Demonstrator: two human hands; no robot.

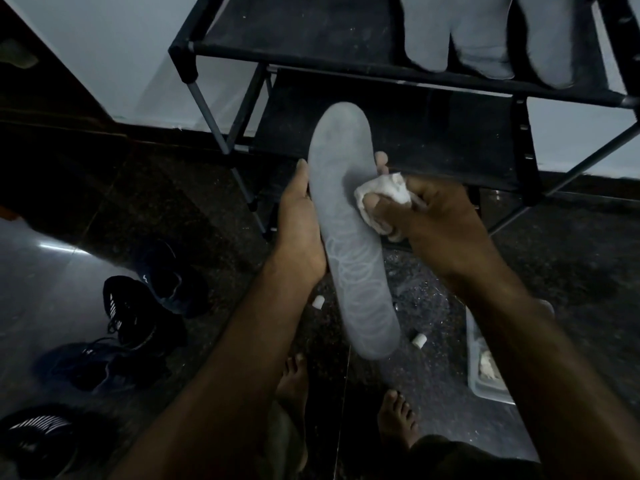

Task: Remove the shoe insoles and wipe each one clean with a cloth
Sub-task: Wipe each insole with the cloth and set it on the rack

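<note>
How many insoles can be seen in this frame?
3. One insole is held in the left hand while the right hand wipes it with a cloth. Two more lie on the rack's top shelf, partly cropped.

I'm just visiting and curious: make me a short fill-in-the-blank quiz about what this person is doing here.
1. The left hand holds a grey ____.
2. The right hand presses a white ____ against the insole.
3. More insoles lie on the rack's ____ shelf.
4. Dark shoes sit on the ____.

Missing words: insole; cloth; top; floor
</note>
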